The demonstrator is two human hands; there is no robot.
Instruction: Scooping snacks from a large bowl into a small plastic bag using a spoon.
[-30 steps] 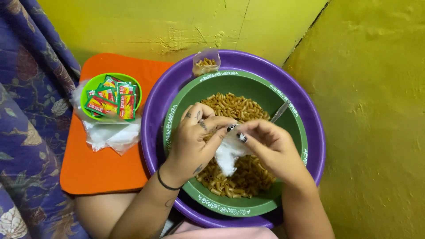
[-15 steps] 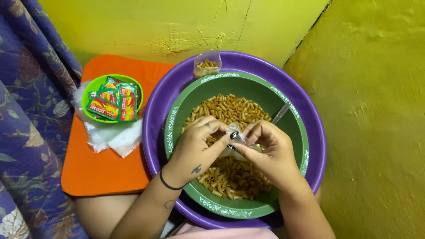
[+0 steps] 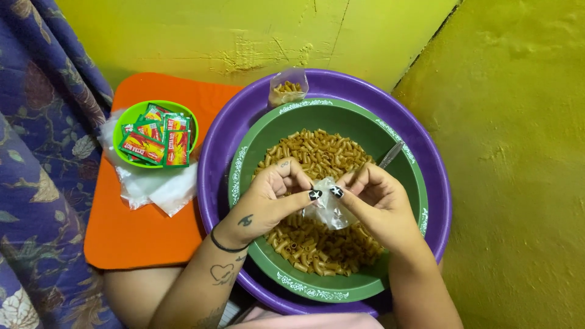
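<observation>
While pinched in both hands' fingers [image 3: 315,195], clear bag [image 3: 329,210] over pasta-filled green bowl [image 3: 244,158], beside sachets [image 3: 155,139].

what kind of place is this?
Probably a home corner used for hand-packing snacks: painted yellow wall, green basin of fried macaroni nested in a purple tub, seasoning sachets on an orange stool.

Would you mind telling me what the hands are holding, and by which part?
Both the left hand and right hand pinch a small clear plastic bag by its top edge, between thumbs and fingertips.
</observation>
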